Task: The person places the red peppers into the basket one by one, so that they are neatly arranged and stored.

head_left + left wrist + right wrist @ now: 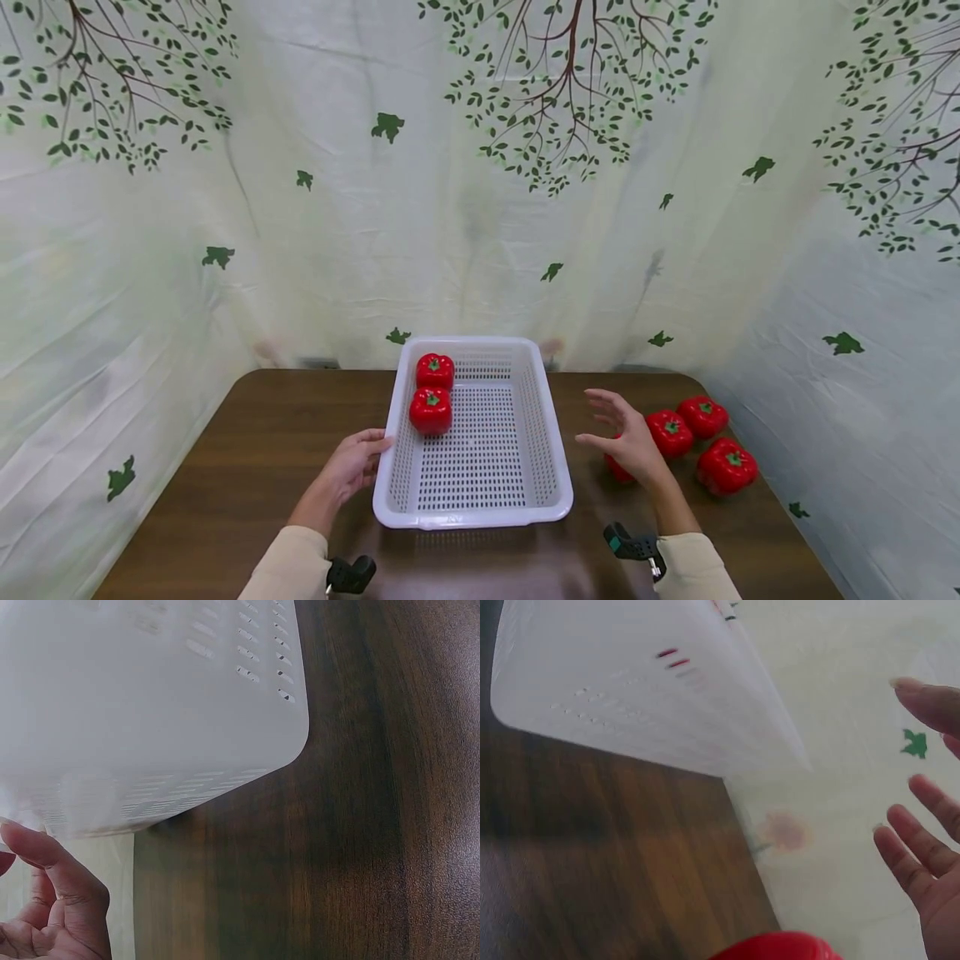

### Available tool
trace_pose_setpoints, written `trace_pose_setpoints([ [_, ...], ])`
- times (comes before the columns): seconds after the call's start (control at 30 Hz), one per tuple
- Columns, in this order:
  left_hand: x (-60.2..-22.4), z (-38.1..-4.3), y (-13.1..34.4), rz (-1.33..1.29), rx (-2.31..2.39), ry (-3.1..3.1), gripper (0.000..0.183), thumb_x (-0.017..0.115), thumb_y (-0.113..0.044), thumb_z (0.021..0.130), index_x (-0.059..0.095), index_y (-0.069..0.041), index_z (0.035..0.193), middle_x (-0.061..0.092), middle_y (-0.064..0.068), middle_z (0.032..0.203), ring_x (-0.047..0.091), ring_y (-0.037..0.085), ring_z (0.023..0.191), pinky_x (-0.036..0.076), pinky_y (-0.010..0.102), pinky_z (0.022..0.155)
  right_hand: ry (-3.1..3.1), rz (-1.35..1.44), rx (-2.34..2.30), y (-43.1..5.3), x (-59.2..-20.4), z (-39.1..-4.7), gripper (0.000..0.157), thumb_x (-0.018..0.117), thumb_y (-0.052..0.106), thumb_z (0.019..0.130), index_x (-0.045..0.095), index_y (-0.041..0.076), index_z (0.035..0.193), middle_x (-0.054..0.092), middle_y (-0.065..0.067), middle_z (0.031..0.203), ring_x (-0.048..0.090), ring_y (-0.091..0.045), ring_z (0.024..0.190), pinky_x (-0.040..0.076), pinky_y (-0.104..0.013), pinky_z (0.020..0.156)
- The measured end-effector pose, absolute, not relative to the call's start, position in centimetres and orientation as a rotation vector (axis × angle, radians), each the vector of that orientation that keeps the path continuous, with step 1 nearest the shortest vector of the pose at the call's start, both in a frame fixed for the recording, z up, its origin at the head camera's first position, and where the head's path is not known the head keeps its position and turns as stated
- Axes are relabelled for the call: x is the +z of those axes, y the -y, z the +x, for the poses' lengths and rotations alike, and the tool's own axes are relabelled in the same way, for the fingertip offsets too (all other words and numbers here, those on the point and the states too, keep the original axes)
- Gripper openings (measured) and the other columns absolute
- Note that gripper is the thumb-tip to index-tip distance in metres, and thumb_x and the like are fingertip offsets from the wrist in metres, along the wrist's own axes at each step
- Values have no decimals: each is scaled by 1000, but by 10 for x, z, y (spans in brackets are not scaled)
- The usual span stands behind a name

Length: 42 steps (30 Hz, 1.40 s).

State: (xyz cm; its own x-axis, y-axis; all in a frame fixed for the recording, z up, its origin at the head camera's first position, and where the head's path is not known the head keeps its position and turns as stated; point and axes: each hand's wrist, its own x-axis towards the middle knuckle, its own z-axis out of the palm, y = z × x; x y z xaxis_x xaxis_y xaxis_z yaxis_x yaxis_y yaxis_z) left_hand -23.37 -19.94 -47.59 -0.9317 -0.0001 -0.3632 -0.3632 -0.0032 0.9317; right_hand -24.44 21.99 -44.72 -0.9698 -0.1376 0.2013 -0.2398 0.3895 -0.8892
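A white perforated plastic basket [540, 467] stands at the middle of the table. Two red bell peppers, one [435, 371] behind the other [431, 412], lie along its left side. My left hand [356, 465] grips the basket's left rim between thumb and fingers; the left wrist view shows this hand [64, 900] at the lower left. To the right of the basket, my right hand [630, 442] is held above the table, fingers spread and nothing in them. Beneath it a red bell pepper [618, 472] is partly hidden; its red top [780, 946] peeks into the right wrist view.
More red bell peppers sit right of my right hand: one near it [670, 433], one behind [704, 416] and one toward the table's right edge [727, 467]. The brown wooden table [270, 425] ends at a pale leaf-printed curtain [480, 250], which also runs along both sides.
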Motion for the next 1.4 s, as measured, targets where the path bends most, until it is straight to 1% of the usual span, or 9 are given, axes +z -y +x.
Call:
trace_pose_setpoints([
  [0.13, -476, -233, 199, -368, 2016, -2016, 41, 57, -23, 98, 49, 4, 128, 65, 17, 111, 68, 26, 90, 56, 39, 76, 2530, 314, 1587, -229, -450, -236, 71, 82, 18, 77, 46, 11, 138, 45, -17, 143, 46, -43, 126, 42, -60, 97],
  [0.33, -475, -232, 199, -355, 2013, -2020, 41, 57, -23, 98, 49, 5, 127, 65, 14, 108, 67, 25, 89, 56, 40, 77, 2498, 244, 1526, -243, -459, -227, 70, 81, 11, 76, 46, 9, 137, 45, -18, 141, 40, -39, 130, 33, -64, 102],
  [0.47, -474, -231, 200, -354, 2011, -2022, 40, 55, -22, 98, 49, 5, 127, 65, 13, 107, 67, 25, 89, 56, 39, 77, 2451, 205, 1547, -251, -469, -224, 68, 79, 5, 77, 47, 8, 136, 45, -16, 140, 38, -36, 130, 31, -65, 103],
  [0.67, -472, -232, 202, -351, 2017, -2019, 39, 55, -22, 98, 49, 5, 126, 64, 14, 108, 66, 23, 87, 56, 37, 75, 2409, 164, 1566, -261, -484, -222, 67, 78, 3, 78, 48, 9, 137, 46, -14, 140, 37, -30, 128, 39, -62, 99],
  [0.73, -471, -232, 202, -341, 2018, -2018, 39, 55, -22, 98, 48, 5, 126, 64, 16, 111, 66, 23, 88, 56, 37, 75, 2405, 137, 1569, -263, -488, -220, 67, 78, 4, 78, 47, 9, 138, 45, -14, 141, 35, -30, 128, 40, -63, 97],
  [0.83, -470, -233, 202, -328, 2021, -2010, 39, 55, -22, 98, 48, 4, 126, 63, 17, 113, 66, 23, 89, 56, 37, 76, 2395, 112, 1577, -265, -492, -219, 69, 78, 6, 79, 45, 9, 139, 41, -15, 144, 32, -32, 131, 36, -65, 99],
  [1.0, -469, -234, 201, -334, 2033, -2000, 37, 56, -21, 98, 49, 4, 124, 65, 15, 110, 66, 22, 87, 57, 36, 74, 2405, 76, 1588, -270, -498, -220, 74, 80, 9, 77, 41, 12, 141, 37, -16, 148, 27, -35, 136, 30, -67, 102],
  [1.23, -470, -234, 200, -331, 2007, -2013, 40, 55, -22, 98, 47, 5, 127, 63, 18, 113, 66, 24, 88, 56, 37, 76, 2488, 72, 1529, -273, -507, -217, 71, 78, 8, 79, 41, 11, 141, 34, -20, 149, 30, -42, 132, 34, -67, 99],
  [1.4, -473, -234, 200, -354, 2009, -2007, 39, 55, -22, 98, 48, 4, 126, 63, 17, 112, 67, 24, 88, 56, 37, 75, 2504, 60, 1538, -272, -508, -216, 75, 78, 10, 80, 37, 11, 144, 33, -21, 148, 29, -43, 133, 32, -67, 101],
])
